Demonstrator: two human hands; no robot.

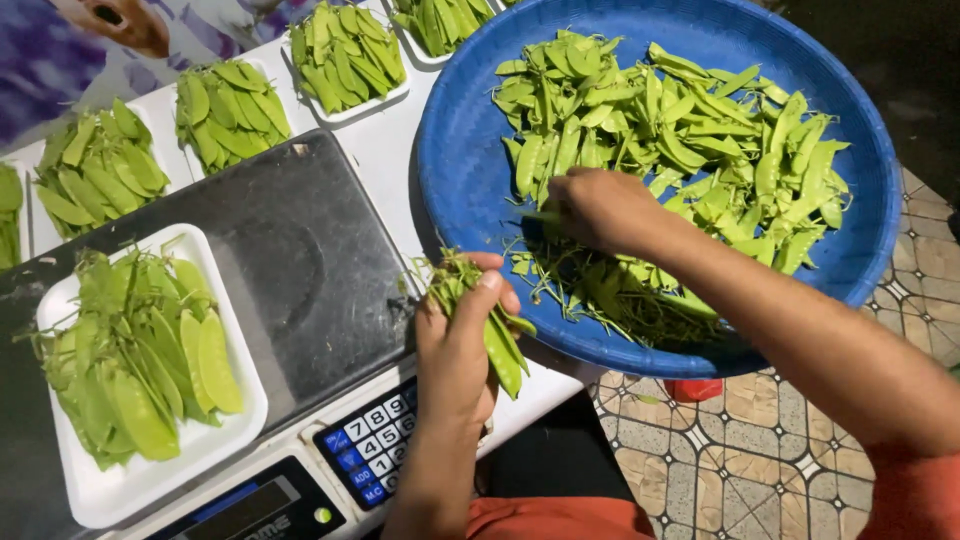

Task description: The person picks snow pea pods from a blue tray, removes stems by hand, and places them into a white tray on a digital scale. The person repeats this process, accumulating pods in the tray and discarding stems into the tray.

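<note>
On the scale's dark platform (pixel 300 260) at the left sits a white tray (pixel 120 490) heaped with snow peas (pixel 140 360); beside its keypad (pixel 375 445) the left hand (pixel 455 350) is clenched round a bunch of pods (pixel 495 345), their tips poking out above and below the fist; further right, the right hand (pixel 600 210) pinches a single pod (pixel 540 215) inside the blue basket (pixel 470 190).
</note>
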